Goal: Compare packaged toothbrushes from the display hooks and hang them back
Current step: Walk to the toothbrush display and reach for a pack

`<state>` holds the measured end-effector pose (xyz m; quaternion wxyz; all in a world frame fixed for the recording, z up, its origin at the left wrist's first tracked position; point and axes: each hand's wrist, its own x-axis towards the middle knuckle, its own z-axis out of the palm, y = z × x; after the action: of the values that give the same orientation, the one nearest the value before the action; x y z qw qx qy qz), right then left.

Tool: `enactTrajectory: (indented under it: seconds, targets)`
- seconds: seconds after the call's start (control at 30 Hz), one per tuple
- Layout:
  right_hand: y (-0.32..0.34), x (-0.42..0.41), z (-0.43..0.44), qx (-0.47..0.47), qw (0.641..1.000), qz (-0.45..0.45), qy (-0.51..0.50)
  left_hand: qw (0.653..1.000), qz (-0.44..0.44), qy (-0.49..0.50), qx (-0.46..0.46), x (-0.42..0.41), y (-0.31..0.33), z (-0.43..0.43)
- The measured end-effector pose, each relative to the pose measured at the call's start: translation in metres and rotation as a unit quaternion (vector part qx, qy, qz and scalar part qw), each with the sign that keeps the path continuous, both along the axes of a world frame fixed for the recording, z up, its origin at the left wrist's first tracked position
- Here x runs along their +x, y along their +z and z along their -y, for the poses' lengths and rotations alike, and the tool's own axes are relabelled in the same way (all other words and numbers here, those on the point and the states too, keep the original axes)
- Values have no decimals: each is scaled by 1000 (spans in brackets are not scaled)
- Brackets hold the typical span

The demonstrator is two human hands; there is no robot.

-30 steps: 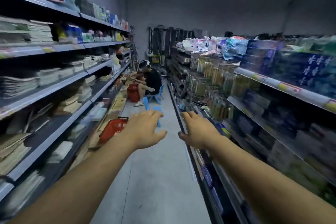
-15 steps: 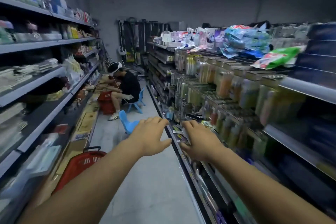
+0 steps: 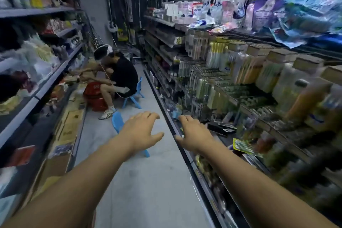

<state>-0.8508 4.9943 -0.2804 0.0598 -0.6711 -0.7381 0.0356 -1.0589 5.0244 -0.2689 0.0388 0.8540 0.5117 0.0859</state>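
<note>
Rows of packaged toothbrushes [image 3: 203,83] hang on display hooks along the right-hand shelving, blurred by motion. My left hand [image 3: 141,128] is stretched out over the aisle floor, palm down, fingers relaxed and spread, holding nothing. My right hand [image 3: 194,132] reaches forward beside the lower shelf edge [image 3: 187,152], fingers loosely extended and empty. Both hands are below and left of the hanging packs and touch none of them.
A person [image 3: 120,79] sits on a small blue chair [image 3: 136,94] further down the aisle, beside a red basket [image 3: 95,96]. A blue stool [image 3: 118,120] stands just beyond my left hand. Shelving [image 3: 37,94] lines the left side; bagged goods [image 3: 305,15] lie on top at right.
The view has swung right and moved forward along the aisle, bringing the toothbrush hooks closer. Both hands stay outstretched and empty, with fingers a little more spread.
</note>
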Motion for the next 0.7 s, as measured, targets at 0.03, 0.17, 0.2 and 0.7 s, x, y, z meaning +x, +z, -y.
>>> enactTrajectory:
  seconds: [0.03,0.17,0.2,0.7]
  targets:
    - [-9,-1,-29,-2,1000,-3,-10,1000,-5,-18,-5,1,-8,-34]
    - [-28,11,-135,-31,996,-14,-83,995,-40,-85,-34,4,-26,-171]
    - [-30,15,-157,-38,994,-21,-99,993,-46,-101,-39,6,-27,-202]
    - [-108,118,-515,-68,966,-97,-229,970,-66,-220,-73,135,-103,-623]
